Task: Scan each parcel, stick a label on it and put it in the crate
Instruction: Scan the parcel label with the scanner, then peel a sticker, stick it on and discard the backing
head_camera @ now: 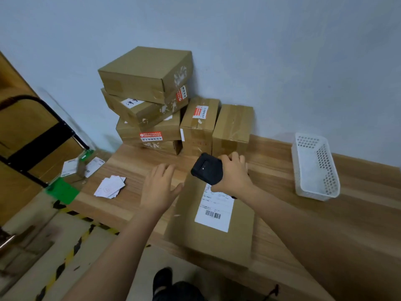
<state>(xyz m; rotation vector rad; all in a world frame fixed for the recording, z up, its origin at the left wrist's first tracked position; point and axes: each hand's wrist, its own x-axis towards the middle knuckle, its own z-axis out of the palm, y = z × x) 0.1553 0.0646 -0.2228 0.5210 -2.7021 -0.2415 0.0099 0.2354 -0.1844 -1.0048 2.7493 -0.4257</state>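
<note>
Head view: a flat brown cardboard parcel (208, 231) lies on the light wooden table (282, 213) at 6 o'clock from the middle of the frame, its white shipping label (214, 208) with barcode facing up. The right hand (233, 174) hangs over the parcel's far end, fingers curled round a black handheld scanner (207, 168) that covers the top of the label. The left hand (159, 187) is at 9 o'clock of the scanner, flat, fingers straight and spread, holding nothing; its thumb reaches the parcel's far-left corner, though whether it touches I cannot tell.

At 9 o'clock of the left hand lies a small loose pile of white sticker cards (110, 186). At 12 o'clock, against the pale wall, stands a leaning stack of brown cardboard boxes (145, 83), with two upright brown boxes (199, 127) just beside it on the right. A white perforated plastic basket (314, 168) sits at 3 o'clock, well apart from the parcel. Off the table's left end, at 9 o'clock, is a green-cornered bin (63, 191) — blurred — with a labelled box in it.
</note>
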